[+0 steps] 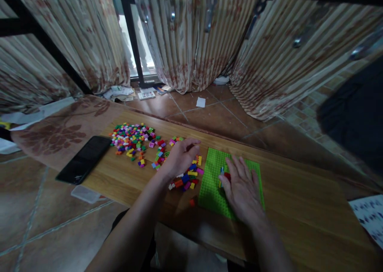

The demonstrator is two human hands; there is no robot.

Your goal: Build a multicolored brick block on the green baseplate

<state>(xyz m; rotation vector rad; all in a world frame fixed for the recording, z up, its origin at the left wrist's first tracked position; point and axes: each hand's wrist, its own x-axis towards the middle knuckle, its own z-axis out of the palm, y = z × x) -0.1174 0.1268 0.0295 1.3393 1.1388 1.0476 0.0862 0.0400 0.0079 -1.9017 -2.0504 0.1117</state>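
My left hand (pixel 182 156) hovers over the loose toy bricks just left of the baseplate. Its fingers are curled inward, and whatever they may hold is hidden. On the studded green baseplate (pixel 214 162), a small cluster of red, blue and yellow bricks (pixel 222 180) stands left of centre. My right hand (pixel 243 186) lies over the right side of the plate, fingers stretched out, with the thumb beside the cluster and covering part of it. Close under my left hand, mixed larger bricks (pixel 186 178) in blue, orange, yellow and purple lie scattered.
A heap of small multicoloured bricks (pixel 130 138) spreads over the left of the wooden table (pixel 299 200). Beside it rests a black phone (pixel 85 160). One orange-red brick (pixel 192 202) sits near the front edge. Striped curtains (pixel 194 44) hang beyond the table.
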